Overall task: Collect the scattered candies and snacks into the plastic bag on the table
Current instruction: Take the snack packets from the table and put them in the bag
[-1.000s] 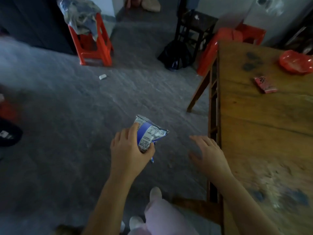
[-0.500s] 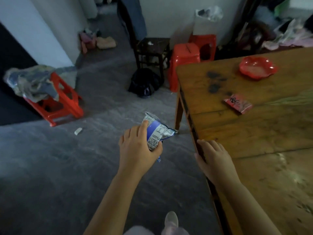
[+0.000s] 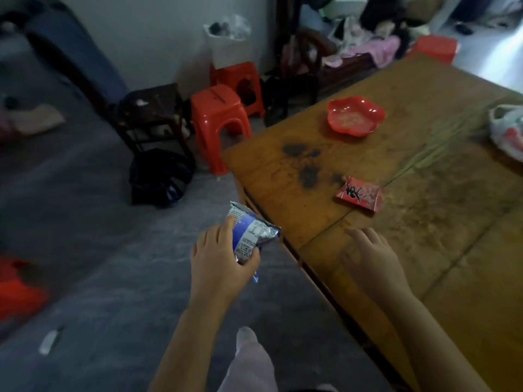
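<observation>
My left hand grips a blue and silver snack packet in the air over the floor, just off the wooden table's near-left edge. My right hand hovers flat over the tabletop with its fingers spread and nothing in it. A red snack packet with black lettering lies on the table a little beyond that hand. The white plastic bag, with red items showing inside, sits at the table's far right edge, partly cut off by the frame.
A red flower-shaped dish stands on the far part of the table, with a bundle of dry stalks beside it. Red plastic stools, a dark wooden stool and a black bag crowd the floor left of the table. A small white wrapper lies on the floor.
The view has swung right toward the table, bringing the plastic bag into sight. My right hand moved from the table's edge to over the tabletop. My left hand keeps hold of the blue packet.
</observation>
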{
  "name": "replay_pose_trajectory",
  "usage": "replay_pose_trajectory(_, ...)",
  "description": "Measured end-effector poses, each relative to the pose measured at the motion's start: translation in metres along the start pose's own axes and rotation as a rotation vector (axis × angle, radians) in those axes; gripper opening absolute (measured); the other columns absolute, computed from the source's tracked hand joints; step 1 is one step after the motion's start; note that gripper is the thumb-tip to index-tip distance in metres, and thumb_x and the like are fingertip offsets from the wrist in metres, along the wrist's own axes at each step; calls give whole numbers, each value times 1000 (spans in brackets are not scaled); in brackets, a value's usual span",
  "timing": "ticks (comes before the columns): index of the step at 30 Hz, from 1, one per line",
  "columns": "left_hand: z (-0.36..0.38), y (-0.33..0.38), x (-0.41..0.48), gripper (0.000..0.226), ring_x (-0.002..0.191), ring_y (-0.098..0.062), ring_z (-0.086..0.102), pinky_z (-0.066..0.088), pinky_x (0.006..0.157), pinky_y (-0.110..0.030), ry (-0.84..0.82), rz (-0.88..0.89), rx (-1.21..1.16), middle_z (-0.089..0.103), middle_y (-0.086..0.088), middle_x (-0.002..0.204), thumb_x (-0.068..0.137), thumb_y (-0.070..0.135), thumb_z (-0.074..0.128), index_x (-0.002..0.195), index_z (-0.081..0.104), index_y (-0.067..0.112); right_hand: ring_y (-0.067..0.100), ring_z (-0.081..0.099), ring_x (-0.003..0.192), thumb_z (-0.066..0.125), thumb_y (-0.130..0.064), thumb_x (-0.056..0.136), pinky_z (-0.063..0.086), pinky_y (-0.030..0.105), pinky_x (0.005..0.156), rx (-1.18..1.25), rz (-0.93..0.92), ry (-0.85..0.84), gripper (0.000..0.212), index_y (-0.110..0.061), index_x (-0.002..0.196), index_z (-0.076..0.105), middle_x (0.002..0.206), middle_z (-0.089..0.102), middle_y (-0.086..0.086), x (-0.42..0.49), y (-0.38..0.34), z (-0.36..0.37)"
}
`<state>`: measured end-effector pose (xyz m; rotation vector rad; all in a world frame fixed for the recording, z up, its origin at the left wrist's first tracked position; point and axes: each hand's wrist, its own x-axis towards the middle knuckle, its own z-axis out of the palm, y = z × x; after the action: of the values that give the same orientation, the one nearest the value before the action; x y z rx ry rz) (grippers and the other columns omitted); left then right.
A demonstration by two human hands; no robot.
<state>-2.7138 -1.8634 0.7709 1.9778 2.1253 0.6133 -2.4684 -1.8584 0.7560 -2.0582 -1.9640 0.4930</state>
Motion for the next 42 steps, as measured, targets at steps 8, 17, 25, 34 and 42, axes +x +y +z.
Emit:
replay_pose_trajectory(8, 18, 19, 113, 74, 108, -23, 44, 32, 91, -34, -140, 270, -134, 52, -6, 118, 75, 42, 66, 135, 37, 11, 22, 42, 121, 61, -31, 83, 41, 39, 98, 59, 292, 47, 55, -23, 133, 39, 133, 46, 3, 42, -12, -3)
replay_pose_trajectory(17, 50, 42, 159, 74, 108, -16, 40, 37, 95, -37, -238, 288, -190, 49, -1, 121, 76, 46, 62, 137, 33, 15, 23, 47, 115, 64, -28, 80, 45, 40, 93, 139, 347, 79, 55, -20, 130, 41, 127, 49, 8, 107, 21, -7)
replay_pose_trajectory(25, 60, 49, 188, 74, 108, -16, 42, 34, 95, -33, -251, 279, -140, 50, -2, 121, 76, 46, 62, 137, 34, 15, 22, 32, 128, 68, -37, 76, 30, 42, 106, 16, 244, -22, 68, -23, 134, 36, 138, 41, 2, 159, 54, 5)
replay_pose_trajectory(34, 67, 56, 200, 75, 105, -13, 43, 38, 93, -33, -278, 277, -114, 50, 1, 119, 76, 51, 60, 137, 32, 18, 21, 36, 121, 67, -44, 73, 33, 37, 101, -75, 227, -95, 74, -27, 136, 32, 130, 41, 2, 167, 71, 10)
replay_pose_trajectory(42, 75, 65, 198, 73, 107, -12, 42, 33, 92, -29, -265, 274, -126, 50, 0, 119, 77, 48, 61, 137, 33, 17, 21, 39, 115, 66, -44, 74, 40, 35, 96, -20, 261, -57, 74, -28, 137, 30, 126, 45, 3, 160, 73, 17)
